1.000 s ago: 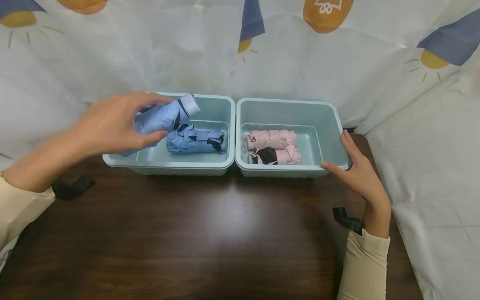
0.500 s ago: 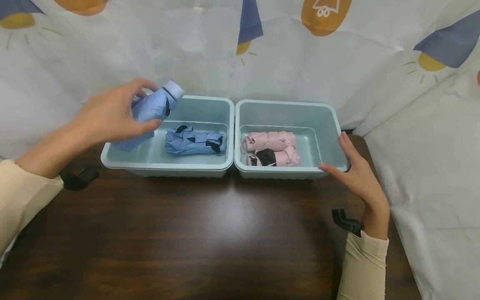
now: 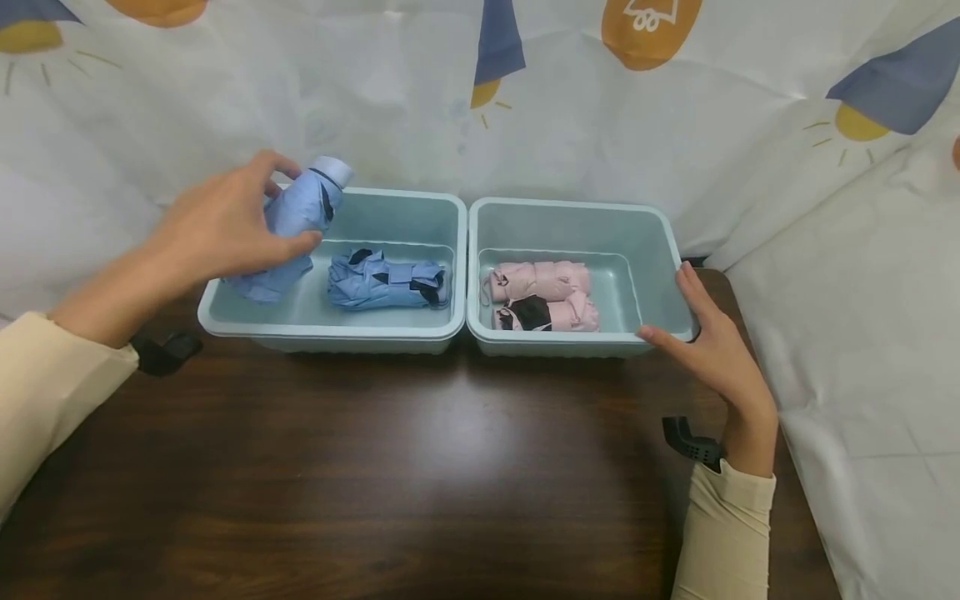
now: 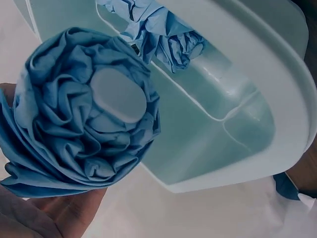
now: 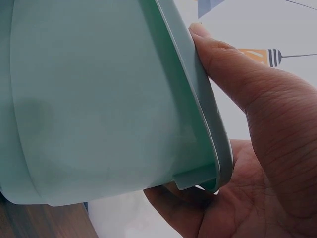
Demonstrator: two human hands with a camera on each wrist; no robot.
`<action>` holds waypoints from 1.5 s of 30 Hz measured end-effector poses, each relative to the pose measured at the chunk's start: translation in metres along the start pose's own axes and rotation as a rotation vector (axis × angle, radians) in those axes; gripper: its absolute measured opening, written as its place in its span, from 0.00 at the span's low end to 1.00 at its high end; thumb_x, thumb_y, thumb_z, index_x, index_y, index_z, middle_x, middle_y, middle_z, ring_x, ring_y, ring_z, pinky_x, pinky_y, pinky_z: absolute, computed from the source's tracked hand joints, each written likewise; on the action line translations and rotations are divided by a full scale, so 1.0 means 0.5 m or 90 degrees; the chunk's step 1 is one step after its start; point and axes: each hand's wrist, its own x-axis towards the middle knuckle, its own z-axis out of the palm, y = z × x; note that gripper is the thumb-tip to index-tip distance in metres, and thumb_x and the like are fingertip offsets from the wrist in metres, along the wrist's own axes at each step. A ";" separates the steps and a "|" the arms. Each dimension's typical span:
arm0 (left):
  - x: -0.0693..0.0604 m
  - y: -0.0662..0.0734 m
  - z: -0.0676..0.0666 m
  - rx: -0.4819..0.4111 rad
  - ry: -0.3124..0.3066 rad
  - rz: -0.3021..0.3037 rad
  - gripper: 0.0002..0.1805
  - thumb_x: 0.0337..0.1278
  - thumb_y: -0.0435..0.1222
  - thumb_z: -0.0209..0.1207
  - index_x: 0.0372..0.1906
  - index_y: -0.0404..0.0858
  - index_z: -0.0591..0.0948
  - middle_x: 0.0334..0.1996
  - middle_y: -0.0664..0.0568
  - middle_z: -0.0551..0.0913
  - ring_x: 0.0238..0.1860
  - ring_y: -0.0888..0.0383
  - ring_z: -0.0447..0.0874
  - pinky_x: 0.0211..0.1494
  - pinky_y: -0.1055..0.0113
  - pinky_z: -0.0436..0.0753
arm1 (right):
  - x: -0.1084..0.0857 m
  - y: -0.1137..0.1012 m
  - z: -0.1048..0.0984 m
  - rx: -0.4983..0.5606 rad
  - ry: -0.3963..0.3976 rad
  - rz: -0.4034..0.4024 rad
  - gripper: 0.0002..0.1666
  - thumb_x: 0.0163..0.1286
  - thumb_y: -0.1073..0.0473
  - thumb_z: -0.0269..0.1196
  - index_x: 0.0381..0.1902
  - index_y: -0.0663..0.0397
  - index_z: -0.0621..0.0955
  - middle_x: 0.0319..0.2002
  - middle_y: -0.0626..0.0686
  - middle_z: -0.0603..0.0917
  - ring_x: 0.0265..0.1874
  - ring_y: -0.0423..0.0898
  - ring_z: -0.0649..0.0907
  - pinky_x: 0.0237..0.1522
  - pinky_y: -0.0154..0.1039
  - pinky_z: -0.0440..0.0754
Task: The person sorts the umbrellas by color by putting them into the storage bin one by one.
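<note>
My left hand (image 3: 217, 221) grips a folded blue umbrella (image 3: 300, 208) above the left part of the left light-blue bin (image 3: 330, 331). Its pale cap points up and to the right. In the left wrist view the bunched end of this umbrella (image 4: 54, 119), with a pale grey handle knob, fills the left side. A second folded blue umbrella (image 3: 386, 282) lies in the left bin. Two folded pink umbrellas (image 3: 551, 279) lie side by side in the right bin (image 3: 570, 337). My right hand (image 3: 716, 342) rests around that bin's front right corner, thumb and fingers fairly straight against the rim.
Both bins stand side by side at the back of a dark brown wooden table (image 3: 420, 483). A white patterned cloth (image 3: 375, 100) hangs behind them and along the right side. A black wrist mount (image 3: 693, 446) sits on the right wrist.
My left hand has lifted the blue umbrella up and slightly left, and its cap end has turned more upright. The right hand has kept its place at the bin corner.
</note>
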 end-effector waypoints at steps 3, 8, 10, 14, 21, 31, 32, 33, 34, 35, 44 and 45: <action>0.005 -0.005 -0.001 -0.010 -0.010 -0.014 0.51 0.61 0.56 0.68 0.80 0.35 0.60 0.64 0.23 0.77 0.51 0.28 0.83 0.38 0.43 0.83 | 0.001 -0.002 0.000 -0.001 0.000 0.003 0.60 0.70 0.45 0.72 0.87 0.34 0.47 0.86 0.35 0.42 0.87 0.58 0.50 0.76 0.74 0.58; 0.011 -0.017 0.001 -0.030 -0.029 -0.047 0.52 0.62 0.56 0.69 0.79 0.32 0.59 0.62 0.20 0.76 0.50 0.26 0.83 0.36 0.43 0.84 | 0.005 -0.001 0.000 -0.004 -0.002 0.005 0.60 0.71 0.44 0.71 0.87 0.33 0.46 0.87 0.35 0.41 0.87 0.59 0.50 0.76 0.76 0.58; 0.011 -0.022 0.003 -0.034 -0.033 -0.057 0.52 0.62 0.55 0.69 0.79 0.31 0.59 0.60 0.20 0.76 0.48 0.27 0.83 0.34 0.46 0.85 | 0.007 -0.001 0.002 -0.008 -0.004 0.007 0.60 0.71 0.43 0.70 0.87 0.33 0.45 0.87 0.35 0.41 0.87 0.60 0.50 0.75 0.77 0.58; 0.014 -0.029 0.004 -0.037 -0.041 -0.071 0.53 0.62 0.55 0.69 0.78 0.28 0.58 0.58 0.20 0.76 0.44 0.29 0.84 0.32 0.48 0.86 | 0.008 -0.001 0.003 -0.011 -0.004 0.009 0.60 0.71 0.43 0.70 0.87 0.34 0.46 0.87 0.36 0.41 0.87 0.61 0.51 0.75 0.78 0.59; 0.011 -0.024 -0.012 -0.024 -0.002 -0.087 0.44 0.70 0.49 0.61 0.79 0.29 0.60 0.64 0.19 0.75 0.56 0.22 0.76 0.49 0.30 0.78 | 0.014 0.004 0.003 -0.007 -0.001 0.000 0.60 0.71 0.44 0.70 0.87 0.36 0.46 0.87 0.38 0.41 0.87 0.61 0.49 0.76 0.77 0.56; -0.002 -0.022 -0.018 0.022 0.016 -0.056 0.38 0.71 0.50 0.58 0.75 0.28 0.68 0.65 0.21 0.76 0.60 0.23 0.75 0.52 0.29 0.77 | 0.014 0.004 0.006 -0.010 -0.004 -0.004 0.60 0.72 0.44 0.70 0.87 0.36 0.45 0.87 0.38 0.41 0.87 0.62 0.50 0.76 0.77 0.57; -0.004 -0.024 -0.017 0.022 0.016 -0.053 0.38 0.72 0.50 0.58 0.75 0.28 0.68 0.65 0.21 0.76 0.60 0.23 0.75 0.52 0.28 0.77 | 0.014 0.004 0.006 -0.009 -0.004 -0.005 0.60 0.72 0.44 0.70 0.87 0.36 0.45 0.87 0.38 0.41 0.87 0.62 0.49 0.76 0.77 0.56; -0.005 -0.025 -0.016 0.019 0.015 -0.051 0.38 0.72 0.50 0.58 0.75 0.28 0.68 0.65 0.21 0.76 0.61 0.23 0.75 0.52 0.28 0.77 | 0.014 0.003 0.006 -0.009 -0.003 -0.006 0.60 0.72 0.44 0.70 0.87 0.36 0.45 0.87 0.38 0.41 0.87 0.62 0.49 0.76 0.77 0.56; -0.006 -0.027 -0.016 0.015 0.014 -0.049 0.38 0.72 0.51 0.58 0.75 0.28 0.68 0.66 0.21 0.75 0.61 0.24 0.74 0.52 0.28 0.77 | 0.013 0.003 0.006 -0.010 -0.003 -0.006 0.60 0.72 0.44 0.70 0.87 0.36 0.45 0.87 0.38 0.41 0.87 0.62 0.49 0.76 0.77 0.56; -0.008 -0.028 -0.016 0.011 0.012 -0.047 0.38 0.72 0.51 0.58 0.75 0.29 0.68 0.66 0.21 0.75 0.62 0.24 0.74 0.53 0.27 0.76 | 0.013 0.003 0.005 -0.009 -0.003 -0.006 0.60 0.71 0.44 0.71 0.87 0.36 0.45 0.87 0.39 0.41 0.87 0.62 0.49 0.76 0.78 0.56; -0.022 -0.031 -0.022 -0.004 0.014 -0.019 0.36 0.72 0.48 0.60 0.75 0.31 0.69 0.66 0.22 0.75 0.64 0.25 0.73 0.58 0.25 0.72 | 0.014 0.002 0.005 -0.009 -0.004 -0.004 0.60 0.71 0.44 0.71 0.87 0.36 0.46 0.87 0.39 0.41 0.87 0.61 0.49 0.76 0.78 0.56; -0.023 -0.031 -0.022 -0.003 0.013 -0.015 0.35 0.71 0.48 0.60 0.74 0.31 0.70 0.66 0.23 0.76 0.64 0.25 0.73 0.58 0.25 0.73 | 0.014 0.002 0.004 -0.010 -0.003 -0.003 0.60 0.71 0.44 0.71 0.87 0.37 0.46 0.87 0.38 0.41 0.87 0.61 0.49 0.76 0.77 0.56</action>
